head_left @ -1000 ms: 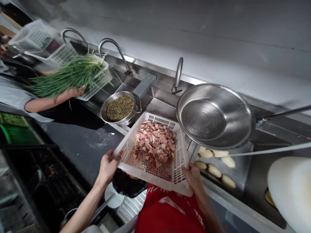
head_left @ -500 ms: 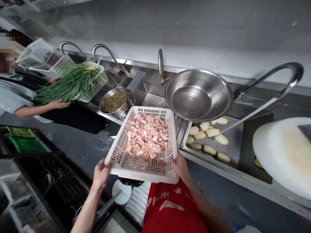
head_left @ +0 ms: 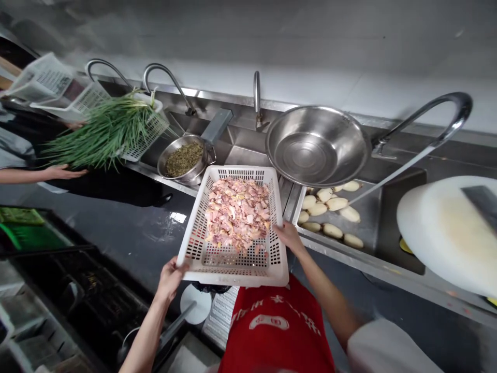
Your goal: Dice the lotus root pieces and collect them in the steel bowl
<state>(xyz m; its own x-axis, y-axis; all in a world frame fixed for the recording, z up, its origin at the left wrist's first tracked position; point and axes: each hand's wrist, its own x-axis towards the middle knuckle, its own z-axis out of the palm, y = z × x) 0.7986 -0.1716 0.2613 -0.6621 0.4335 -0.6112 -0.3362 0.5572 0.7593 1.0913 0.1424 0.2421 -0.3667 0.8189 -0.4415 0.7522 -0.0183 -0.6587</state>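
Note:
Both my hands carry a white slotted plastic basket (head_left: 235, 275) in front of my red apron. Raw chopped meat pieces (head_left: 238, 212), pink with some yellowish bits, are heaped toward its far part, leaving slotted floor bare near me. My left hand (head_left: 171, 278) is closed on the near left corner, thumb over the rim. On the right side, my right hand (head_left: 288, 235) grips the rim; its fingers are partly hidden by the basket wall. The far end of the basket is close to the sink's front edge.
A wide steel basin (head_left: 316, 147) sits on the sink behind the basket. Water runs from a faucet (head_left: 452, 98) onto peeled lotus roots (head_left: 333, 230). A steel pot (head_left: 182, 158) holds chopped greenish bits. At left, a co-worker holds long green scallions (head_left: 104, 127). A round white board (head_left: 438, 233) stands right.
My view has shifted slightly, and the basket sits a little more level, still held in both hands. The co-worker has moved toward the left edge of view.

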